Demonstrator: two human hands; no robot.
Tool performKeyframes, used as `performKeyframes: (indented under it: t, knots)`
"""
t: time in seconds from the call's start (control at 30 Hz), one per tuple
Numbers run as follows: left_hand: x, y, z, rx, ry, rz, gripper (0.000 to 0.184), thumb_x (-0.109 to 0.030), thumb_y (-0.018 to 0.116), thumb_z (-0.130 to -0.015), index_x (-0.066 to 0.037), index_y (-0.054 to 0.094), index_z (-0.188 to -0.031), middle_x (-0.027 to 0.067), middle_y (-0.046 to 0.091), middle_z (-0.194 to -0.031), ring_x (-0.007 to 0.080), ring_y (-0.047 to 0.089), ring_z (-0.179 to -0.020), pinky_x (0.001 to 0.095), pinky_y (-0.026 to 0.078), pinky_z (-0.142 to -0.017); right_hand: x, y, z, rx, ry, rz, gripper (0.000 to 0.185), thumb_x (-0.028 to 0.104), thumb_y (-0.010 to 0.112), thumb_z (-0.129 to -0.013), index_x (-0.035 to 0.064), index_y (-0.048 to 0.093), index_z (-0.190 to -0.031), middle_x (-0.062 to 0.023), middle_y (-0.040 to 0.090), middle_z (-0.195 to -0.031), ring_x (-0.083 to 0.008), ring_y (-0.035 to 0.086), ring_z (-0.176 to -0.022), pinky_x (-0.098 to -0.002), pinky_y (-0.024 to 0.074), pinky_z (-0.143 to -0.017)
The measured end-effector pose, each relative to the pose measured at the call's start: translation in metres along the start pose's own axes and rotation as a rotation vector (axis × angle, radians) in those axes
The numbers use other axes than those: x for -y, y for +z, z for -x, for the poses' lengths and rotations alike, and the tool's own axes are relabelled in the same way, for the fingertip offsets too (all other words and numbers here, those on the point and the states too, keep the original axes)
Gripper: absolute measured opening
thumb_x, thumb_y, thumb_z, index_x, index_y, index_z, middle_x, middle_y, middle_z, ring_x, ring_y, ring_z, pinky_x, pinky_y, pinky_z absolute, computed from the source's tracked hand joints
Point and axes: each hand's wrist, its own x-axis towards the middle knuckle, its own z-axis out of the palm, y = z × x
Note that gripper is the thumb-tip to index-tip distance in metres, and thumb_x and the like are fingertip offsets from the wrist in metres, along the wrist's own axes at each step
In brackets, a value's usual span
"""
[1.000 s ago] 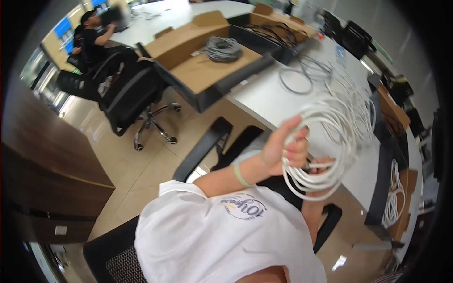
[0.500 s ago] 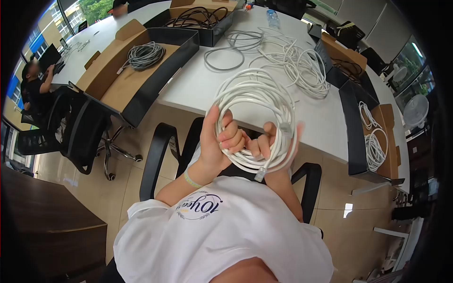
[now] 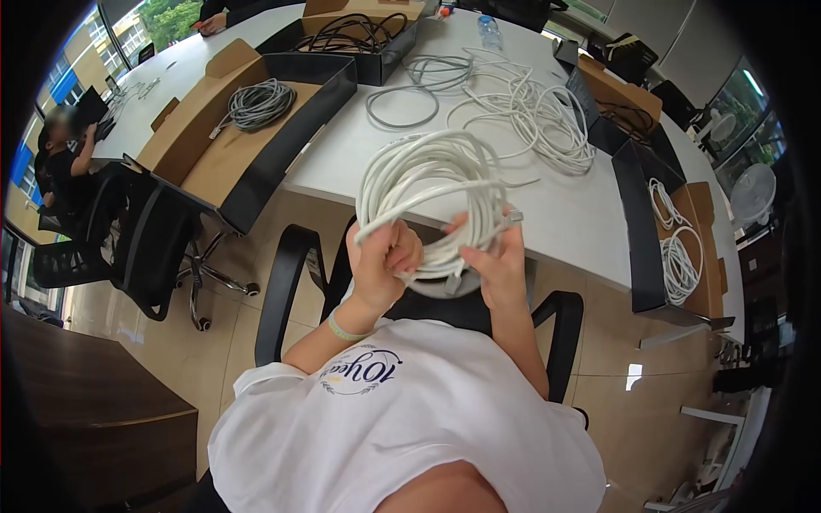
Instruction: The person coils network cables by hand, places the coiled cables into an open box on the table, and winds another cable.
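While the left hand (image 3: 385, 256) clenches the white cable coil (image 3: 382, 181) at its left side, the right hand (image 3: 494, 261) grasps its right side, fingers bent; the table (image 3: 329, 167) lies beyond the coil.

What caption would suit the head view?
Left hand and right hand holding a round coil of white cable at a white table.

We've brought the white coil (image 3: 378, 181) from around three o'clock in our view to near twelve. Our left hand (image 3: 382, 261) and right hand (image 3: 499, 263), fingers together at its six o'clock a moment ago, have parted to roughly seven and four, and one strand now slants across the ring towards two.
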Motion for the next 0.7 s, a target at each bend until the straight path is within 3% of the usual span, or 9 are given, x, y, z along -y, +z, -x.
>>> performKeyframes:
  t: [0.1, 0.13, 0.2, 0.3, 0.4, 0.43, 0.53, 0.63, 0.7]
  knots:
    - [0.005, 0.009, 0.011, -0.017, 0.176, -0.223, 0.035, -0.026, 0.055, -0.086, 0.008, 0.050, -0.094, 0.0027, 0.044, -0.052, 0.0094, 0.038, -0.041, 0.0240, 0.032, -0.039, 0.000, 0.009, 0.007, -0.119, -0.196, 0.458, 0.070, 0.003, 0.067, -0.069, -0.0063, 0.031, -0.128, -0.0151, 0.053, -0.109, -0.0194, 0.057, -0.093, -0.0316, 0.0490, -0.080]
    - [0.008, 0.008, 0.013, -0.008, 0.221, -0.246, 0.038, -0.026, 0.058, -0.084, 0.009, 0.050, -0.096, 0.0043, 0.048, -0.057, 0.0102, 0.042, -0.043, 0.0242, 0.033, -0.039, 0.002, 0.008, 0.006, -0.114, -0.199, 0.458, 0.070, 0.003, 0.067, -0.069, -0.0063, 0.031, -0.128, -0.0151, 0.053, -0.109, -0.0194, 0.057, -0.093, -0.0316, 0.0490, -0.080]
    - [0.006, 0.008, 0.016, 0.003, 0.224, -0.303, 0.040, -0.028, 0.060, -0.083, 0.010, 0.050, -0.095, 0.0048, 0.050, -0.060, 0.0105, 0.044, -0.044, 0.0242, 0.034, -0.039, 0.006, 0.006, 0.007, -0.046, -0.300, 0.931, 0.078, 0.002, 0.068, -0.068, -0.0083, 0.027, -0.133, -0.0158, 0.053, -0.108, -0.0178, 0.057, -0.094, -0.0304, 0.0500, -0.080]
    - [-0.003, 0.011, 0.010, -0.026, 0.202, -0.128, 0.029, -0.025, 0.056, -0.087, 0.001, 0.048, -0.078, 0.0028, 0.042, -0.052, 0.0101, 0.037, -0.041, 0.0253, 0.030, -0.038, 0.011, 0.002, 0.010, 0.043, -0.219, 0.714, 0.072, -0.001, 0.065, -0.069, -0.0105, 0.032, -0.132, -0.0167, 0.052, -0.111, -0.0159, 0.058, -0.090, -0.0257, 0.0508, -0.075]
    - [-0.011, 0.006, 0.001, -0.107, 0.093, -0.011, 0.033, -0.028, 0.051, -0.089, -0.008, 0.035, -0.067, -0.0006, 0.030, -0.049, 0.0092, 0.026, -0.040, 0.0251, 0.026, -0.038, 0.012, -0.011, 0.009, 0.173, -0.232, 0.604, 0.064, -0.005, 0.061, -0.071, -0.0102, 0.036, -0.130, -0.0151, 0.054, -0.110, -0.0142, 0.059, -0.084, -0.0231, 0.0501, -0.072]
    - [-0.017, 0.008, -0.003, -0.105, 0.056, -0.084, 0.034, -0.041, 0.045, -0.091, -0.014, 0.037, -0.072, -0.0066, 0.025, -0.048, 0.0053, 0.025, -0.039, 0.0216, 0.025, -0.039, 0.013, -0.013, 0.009, 0.181, -0.188, 0.574, 0.064, -0.006, 0.059, -0.072, -0.0088, 0.035, -0.132, -0.0152, 0.056, -0.109, -0.0138, 0.060, -0.084, -0.0233, 0.0505, -0.072]
    - [-0.030, 0.008, -0.015, -0.202, 0.009, 0.137, 0.035, -0.042, 0.041, -0.093, -0.013, 0.040, -0.073, -0.0070, 0.027, -0.048, 0.0048, 0.026, -0.039, 0.0205, 0.026, -0.039, 0.015, -0.018, 0.008, 0.208, -0.136, 0.506, 0.053, -0.008, 0.056, -0.078, -0.0065, 0.042, -0.129, -0.0166, 0.063, -0.105, -0.0135, 0.062, -0.084, -0.0234, 0.0510, -0.073]
    - [-0.041, -0.007, -0.022, -0.143, -0.081, 0.449, 0.036, -0.044, 0.041, -0.092, -0.014, 0.043, -0.071, -0.0058, 0.032, -0.047, 0.0059, 0.030, -0.040, 0.0217, 0.029, -0.040, 0.024, -0.015, 0.006, 0.243, -0.188, 0.551, 0.025, -0.003, 0.058, -0.084, -0.0049, 0.061, -0.109, -0.0139, 0.066, -0.099, -0.0131, 0.063, -0.082, -0.0211, 0.0489, -0.070]
    - [-0.046, -0.007, -0.024, -0.135, -0.106, 0.576, 0.037, -0.044, 0.041, -0.092, -0.014, 0.043, -0.071, -0.0058, 0.032, -0.047, 0.0060, 0.030, -0.040, 0.0216, 0.029, -0.041, 0.014, -0.025, 0.002, 0.161, -0.207, 0.592, 0.025, -0.003, 0.058, -0.084, -0.0040, 0.062, -0.109, -0.0133, 0.067, -0.099, -0.0125, 0.063, -0.081, -0.0207, 0.0487, -0.070]
